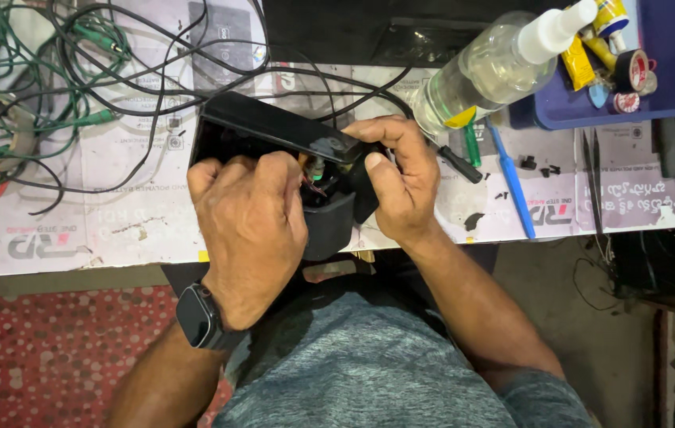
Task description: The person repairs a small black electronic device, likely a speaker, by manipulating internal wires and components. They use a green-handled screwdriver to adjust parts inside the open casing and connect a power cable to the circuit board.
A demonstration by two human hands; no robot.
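- The left hand and right hand each gripped the opened black plastic device casing.
- It looked rigid and light; its exposed wires seemed fragile, so the outer edges were safest to hold.

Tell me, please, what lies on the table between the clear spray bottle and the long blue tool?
A green-handled tool lies between the spray bottle and the blue tool, per the head view.

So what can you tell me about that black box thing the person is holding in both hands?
The black device looks like a plastic casing, glossy on its flat top panel, tilted over the edge of the paper-covered bench. It seems opened: small red and green parts and thin wires show inside the gap. The left hand wraps its near side, while the right hand grips its right end, thumb pressed in. A black cable runs near it.
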